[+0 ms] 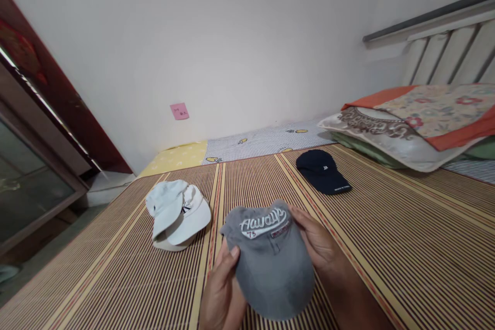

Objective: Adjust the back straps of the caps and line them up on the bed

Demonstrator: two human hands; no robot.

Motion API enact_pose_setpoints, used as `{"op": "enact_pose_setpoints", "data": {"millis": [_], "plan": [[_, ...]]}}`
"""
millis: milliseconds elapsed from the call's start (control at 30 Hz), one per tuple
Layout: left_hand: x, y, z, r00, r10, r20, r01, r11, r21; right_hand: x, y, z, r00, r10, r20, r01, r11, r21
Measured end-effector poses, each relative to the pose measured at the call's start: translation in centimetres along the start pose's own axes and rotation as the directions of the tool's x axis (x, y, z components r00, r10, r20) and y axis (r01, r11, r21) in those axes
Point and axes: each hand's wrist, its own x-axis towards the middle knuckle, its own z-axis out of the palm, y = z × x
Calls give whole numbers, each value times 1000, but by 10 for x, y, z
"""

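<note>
Striped mat (116,278) spreads before a white wall (251,41), and over its near part a grey cap (276,268) is held by both hands: the grip of the left hand (224,289) is closed on one edge, with thumb on top, and that of the right hand (319,242) on the opposite side, perhaps so that the lettering faces the person. To the left lie overlapping pale caps (195,219), partly hiding one another, while a navy cap (319,170) rests farther away, near the pillows (386,139).
</note>
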Motion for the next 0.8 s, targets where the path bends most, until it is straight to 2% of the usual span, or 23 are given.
{"op": "enact_pose_setpoints", "data": {"millis": [100, 233, 367, 567, 667, 800], "plan": [[-6, 5, -9, 995, 7, -103, 0, 998, 65, 1, -5, -2, 1000, -15, 4, 15, 999, -32], [-9, 9, -17, 995, -19, -95, 30, 992, 119, -3, -13, 2, 992, 23, 121, -9, 993, -115], [-6, 7, -21, 993, 6, -115, 14, 985, 169, -7, -16, 3, 984, 6, 176, 18, 991, -130], [-3, 4, -13, 987, -2, -160, 47, 960, 275, -10, -20, 2, 982, -12, 187, 35, 992, -124], [-3, 3, -8, 983, 12, -186, 39, 963, 266, -11, -22, 2, 984, -33, 173, 55, 991, -120], [-6, 4, -8, 976, 44, -213, 8, 971, 238, -14, -22, -2, 976, -23, 217, 57, 986, -154]]}}
